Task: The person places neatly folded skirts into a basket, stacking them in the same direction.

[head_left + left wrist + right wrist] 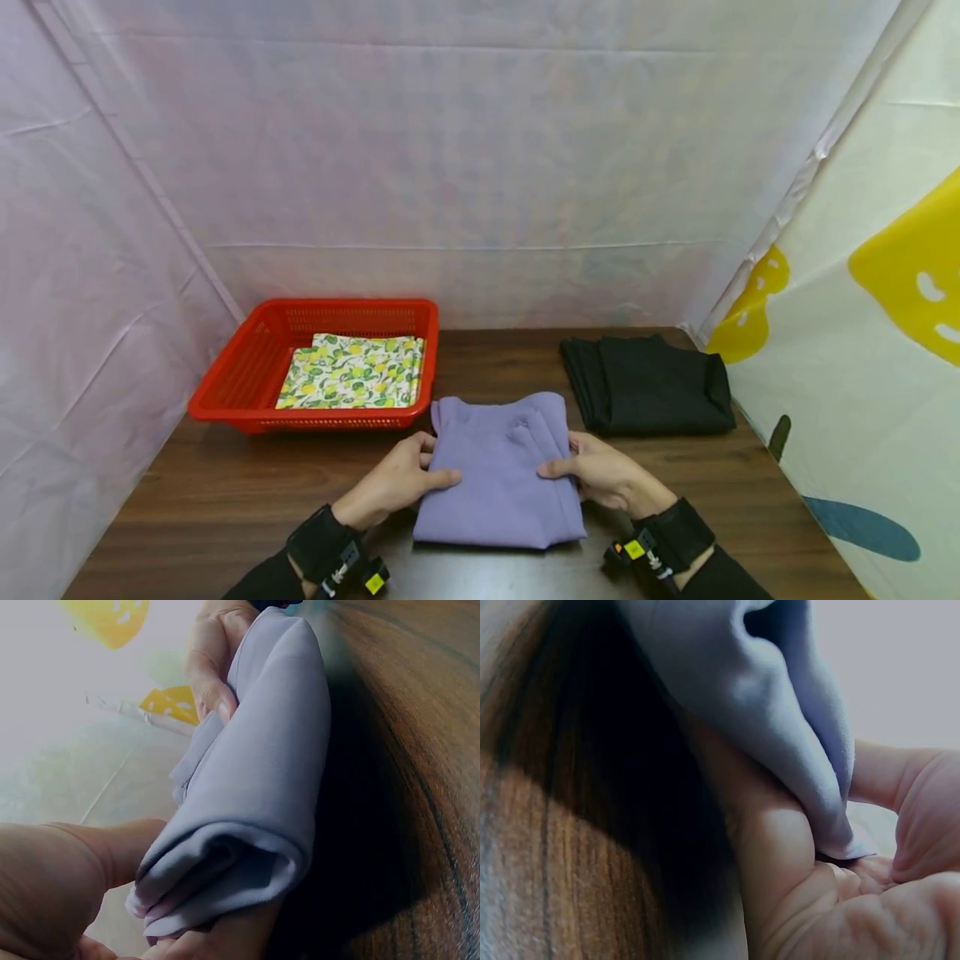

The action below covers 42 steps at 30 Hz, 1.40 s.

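Note:
A folded lavender cloth (498, 483) is held between both hands over the table in the head view. My left hand (401, 475) pinches its left edge, thumb on top and fingers underneath. On the opposite edge my right hand (607, 475) grips it the same way, thumb lying on the top face. Rolled layers of the lavender cloth (262, 757) show from the side in the left wrist view, with a dark shadow below them on the wood. In the right wrist view, fingers (772, 832) pass beneath the cloth's hanging fold (780, 712).
A red plastic basket (225, 400) stands at the back left, holding a folded lemon-print cloth (352, 371). At the back right lies a folded black cloth (652, 385). White fabric walls (480, 167) enclose the wooden table (202, 500) at the back and sides.

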Available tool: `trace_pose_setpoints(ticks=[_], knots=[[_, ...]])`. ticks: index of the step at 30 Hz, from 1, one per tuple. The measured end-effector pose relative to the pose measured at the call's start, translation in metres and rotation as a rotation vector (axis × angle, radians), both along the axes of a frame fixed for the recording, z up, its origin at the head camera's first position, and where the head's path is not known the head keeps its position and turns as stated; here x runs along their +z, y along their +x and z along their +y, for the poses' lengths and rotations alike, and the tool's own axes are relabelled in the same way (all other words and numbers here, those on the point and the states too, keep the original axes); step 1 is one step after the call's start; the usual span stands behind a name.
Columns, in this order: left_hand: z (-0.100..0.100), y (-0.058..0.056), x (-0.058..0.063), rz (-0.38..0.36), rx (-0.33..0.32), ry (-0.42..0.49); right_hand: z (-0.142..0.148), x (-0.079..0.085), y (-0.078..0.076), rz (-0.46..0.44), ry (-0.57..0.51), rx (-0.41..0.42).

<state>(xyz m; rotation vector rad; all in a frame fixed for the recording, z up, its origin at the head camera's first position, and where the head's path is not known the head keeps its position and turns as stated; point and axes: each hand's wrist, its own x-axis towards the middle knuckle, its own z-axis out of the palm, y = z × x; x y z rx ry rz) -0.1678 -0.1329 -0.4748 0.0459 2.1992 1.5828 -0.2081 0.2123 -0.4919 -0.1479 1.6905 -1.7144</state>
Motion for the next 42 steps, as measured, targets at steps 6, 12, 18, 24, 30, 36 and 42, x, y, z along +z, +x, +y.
trace_pose_setpoints(ticks=[6, 12, 18, 24, 30, 36, 42], knots=[[0.0, 0.0, 0.001, -0.018, -0.034, 0.051, 0.003, 0.004, 0.001, 0.012, -0.007, -0.004], [-0.001, -0.001, 0.002, 0.002, -0.088, 0.112, 0.007, 0.006, -0.001, 0.019, -0.018, -0.002], [-0.002, -0.001, 0.005, 0.015, -0.1, 0.135, 0.011, 0.006, -0.003, 0.029, -0.034, 0.0], [-0.002, -0.001, 0.01, 0.032, -0.115, 0.152, 0.015, 0.009, -0.003, 0.034, -0.047, 0.002], [-0.002, -0.002, 0.02, 0.062, -0.131, 0.174, 0.02, 0.018, -0.002, 0.046, -0.084, 0.024], [0.0, -0.004, 0.034, 0.089, -0.135, 0.173, 0.024, 0.029, -0.003, 0.074, -0.104, 0.031], [0.0, -0.005, 0.044, 0.115, -0.153, 0.174, 0.028, 0.039, -0.004, 0.094, -0.097, 0.017]])
